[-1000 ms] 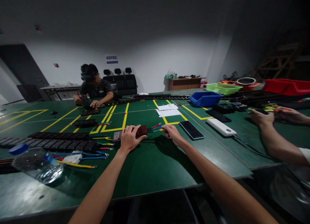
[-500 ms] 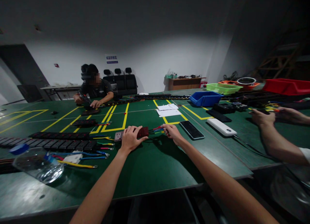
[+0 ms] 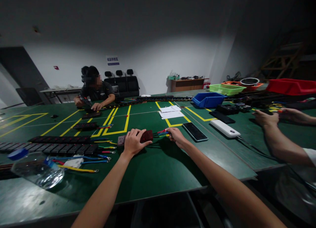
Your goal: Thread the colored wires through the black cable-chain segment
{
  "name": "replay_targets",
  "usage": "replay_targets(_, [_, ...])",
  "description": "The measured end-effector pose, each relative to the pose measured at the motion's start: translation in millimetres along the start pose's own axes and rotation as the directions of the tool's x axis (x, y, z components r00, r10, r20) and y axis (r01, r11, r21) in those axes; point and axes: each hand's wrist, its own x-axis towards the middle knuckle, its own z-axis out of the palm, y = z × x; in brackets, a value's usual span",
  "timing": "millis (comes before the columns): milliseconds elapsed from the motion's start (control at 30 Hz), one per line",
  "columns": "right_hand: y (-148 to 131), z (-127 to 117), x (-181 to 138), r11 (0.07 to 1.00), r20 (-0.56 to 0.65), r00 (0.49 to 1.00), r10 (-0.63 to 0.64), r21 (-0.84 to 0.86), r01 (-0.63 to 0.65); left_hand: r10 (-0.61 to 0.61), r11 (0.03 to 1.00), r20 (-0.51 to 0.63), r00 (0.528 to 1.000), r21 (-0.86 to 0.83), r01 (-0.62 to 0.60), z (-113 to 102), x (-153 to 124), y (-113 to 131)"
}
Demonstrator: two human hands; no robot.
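My left hand (image 3: 134, 142) is wrapped over a short wired block with a dark red end (image 3: 147, 136) and a grey end (image 3: 121, 140) that has socket-like marks, pressing it on the green table. From the red end, several coloured wires (image 3: 161, 133), red, blue and green among them, run right to my right hand (image 3: 177, 138). Its thumb and fingers pinch the wires near their tips, and a bit of yellow shows at the fingertips. The wire ends are mostly hidden. Just right of that hand lies a dark-screened phone (image 3: 195, 132).
Long black strips (image 3: 61, 148) with coloured wires and ring terminals lie left, behind a clear plastic bottle (image 3: 37, 170). A white power bank (image 3: 225, 128), papers (image 3: 171, 112) and a blue bin (image 3: 208, 100) sit right. A co-worker's hands (image 3: 268, 117) work at far right; another person (image 3: 95, 89) works across the table.
My right hand has shifted slightly along the wires, which now look more bunched at its fingertips. My left hand stays on the block. The view has moved slightly.
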Motion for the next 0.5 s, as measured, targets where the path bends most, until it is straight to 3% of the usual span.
replay_targets(267, [-3.6, 0.6, -3.5, 0.999, 0.008, 1.000, 0.005, 0.031, -0.005, -0.029, 1.000, 0.016, 0.999, 0.010, 0.029, -0.7, 0.3, 0.9])
replay_targets(500, [-11.4, -0.4, -8.7, 0.994, 0.008, 0.999, 0.043, 0.098, -0.043, -0.082, 0.996, -0.059, 0.995, 0.026, 0.083, 1.8, -2.0, 0.1])
